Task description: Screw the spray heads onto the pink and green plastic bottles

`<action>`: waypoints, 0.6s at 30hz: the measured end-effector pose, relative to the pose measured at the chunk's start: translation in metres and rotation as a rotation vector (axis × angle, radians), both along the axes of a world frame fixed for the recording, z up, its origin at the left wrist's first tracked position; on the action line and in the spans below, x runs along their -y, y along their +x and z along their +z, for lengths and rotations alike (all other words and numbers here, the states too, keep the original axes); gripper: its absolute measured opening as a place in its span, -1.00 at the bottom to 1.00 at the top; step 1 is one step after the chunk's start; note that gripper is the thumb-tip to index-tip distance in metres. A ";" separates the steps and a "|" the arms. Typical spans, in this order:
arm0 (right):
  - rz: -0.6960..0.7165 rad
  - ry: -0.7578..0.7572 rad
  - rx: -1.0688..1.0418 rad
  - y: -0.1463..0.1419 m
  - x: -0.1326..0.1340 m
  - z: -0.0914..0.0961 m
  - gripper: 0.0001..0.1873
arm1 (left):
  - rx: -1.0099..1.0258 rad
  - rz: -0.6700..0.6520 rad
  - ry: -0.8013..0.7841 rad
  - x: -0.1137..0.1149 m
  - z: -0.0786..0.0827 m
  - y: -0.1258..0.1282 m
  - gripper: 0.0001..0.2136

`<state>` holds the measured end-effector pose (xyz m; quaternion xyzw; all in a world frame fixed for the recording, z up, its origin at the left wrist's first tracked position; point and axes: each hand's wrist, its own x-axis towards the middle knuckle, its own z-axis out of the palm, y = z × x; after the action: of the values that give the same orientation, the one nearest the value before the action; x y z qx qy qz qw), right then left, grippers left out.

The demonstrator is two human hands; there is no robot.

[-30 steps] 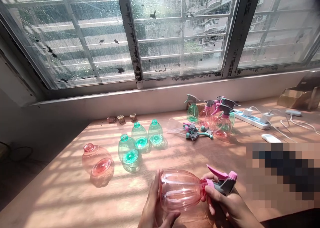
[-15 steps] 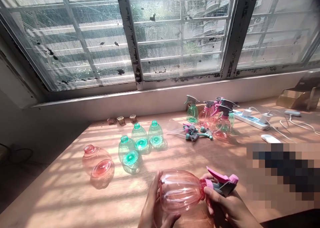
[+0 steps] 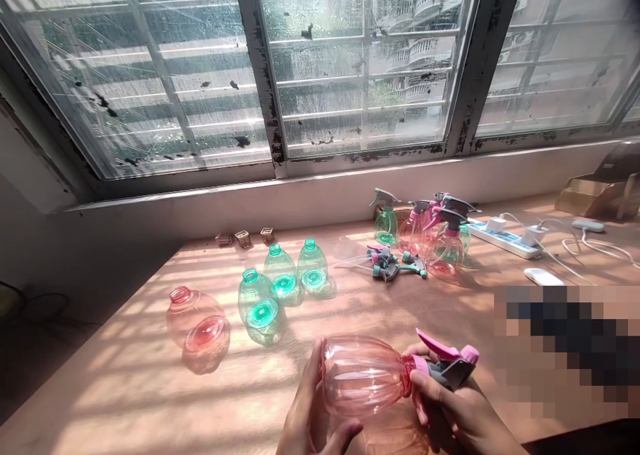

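A clear pink spray bottle (image 3: 363,377) lies on its side between my hands, low in the middle of the view. My left hand (image 3: 310,412) is wrapped round its base end. My right hand (image 3: 453,412) grips the neck, where a pink and grey trigger spray head (image 3: 447,362) sits. Both hands hold it just above the wooden table (image 3: 125,388).
An open pink bottle (image 3: 197,325) and three green bottles (image 3: 280,282) without heads stand to the left. Loose spray heads (image 3: 393,265) and several assembled spray bottles (image 3: 435,235) are at the back right, beside a power strip (image 3: 503,238), cables and a white mouse (image 3: 543,276). A blurred patch covers the right.
The pink bottle and both hands stay in nearly the same place; the bottle has turned slightly in my grip.
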<state>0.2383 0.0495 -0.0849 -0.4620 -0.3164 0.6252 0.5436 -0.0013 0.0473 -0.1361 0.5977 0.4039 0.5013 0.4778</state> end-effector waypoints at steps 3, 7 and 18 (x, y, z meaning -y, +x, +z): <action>-0.001 -0.012 0.028 0.000 0.001 0.000 -0.40 | 0.067 -0.025 0.004 0.001 0.002 0.001 -0.05; -0.012 -0.009 0.034 -0.001 0.002 -0.001 -0.34 | 0.112 -0.017 -0.008 0.002 0.008 0.001 -0.15; 0.029 0.034 -0.118 0.002 -0.005 -0.005 -0.35 | 0.057 -0.021 0.048 0.005 0.012 0.009 -0.23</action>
<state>0.2401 0.0541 -0.0894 -0.4104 -0.3008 0.6539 0.5599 0.0074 0.0422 -0.1246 0.5989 0.3715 0.5225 0.4798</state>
